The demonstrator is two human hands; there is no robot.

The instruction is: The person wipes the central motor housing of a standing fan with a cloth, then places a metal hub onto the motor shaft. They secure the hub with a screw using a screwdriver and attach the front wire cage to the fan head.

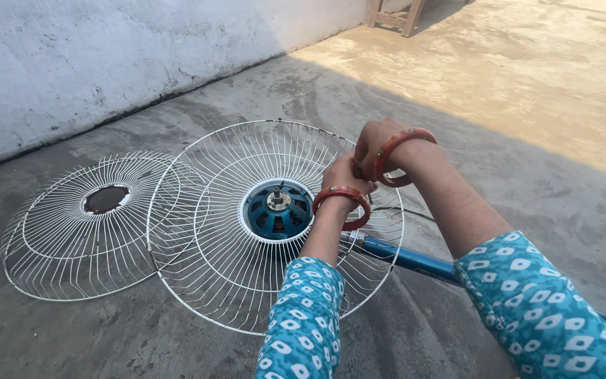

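Note:
A white wire fan guard (226,231) stands tilted on the concrete floor, fitted around a blue fan motor hub (278,210) with a metal shaft at its centre. My left hand (344,175) and my right hand (375,144) are together at the guard's upper right rim, fingers closed around its wires. Both wrists wear red bangles, and both sleeves are blue with a white pattern. A second white wire guard (78,231) with a dark centre disc lies flat to the left, partly under the first.
A blue metal pole (415,261) runs from the motor toward the lower right, with a thin dark cable beside it. A whitewashed wall (106,56) borders the floor at the left. Wooden legs (394,15) stand at the far top.

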